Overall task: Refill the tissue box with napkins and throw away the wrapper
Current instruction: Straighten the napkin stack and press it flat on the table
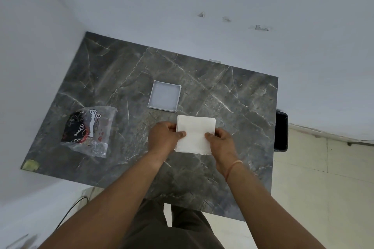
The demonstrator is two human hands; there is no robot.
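A white stack of napkins (196,132) sits at the middle of the grey marble table (121,79). My left hand (164,137) grips its left edge, thumb on top. My right hand (219,141) grips its right edge the same way. Whether a box lies under the stack is hidden. Just beyond the napkins lies a flat translucent white square tray or lid (164,96), open side up. The clear plastic wrapper (91,130), with black and red print, lies crumpled on the table's left side, apart from both hands.
A black bin (281,130) stands on the floor against the table's right edge. White walls close in behind and to the left of the table. A black cable (68,213) runs along the floor at lower left. A patch of tape (30,164) marks the table's near left corner.
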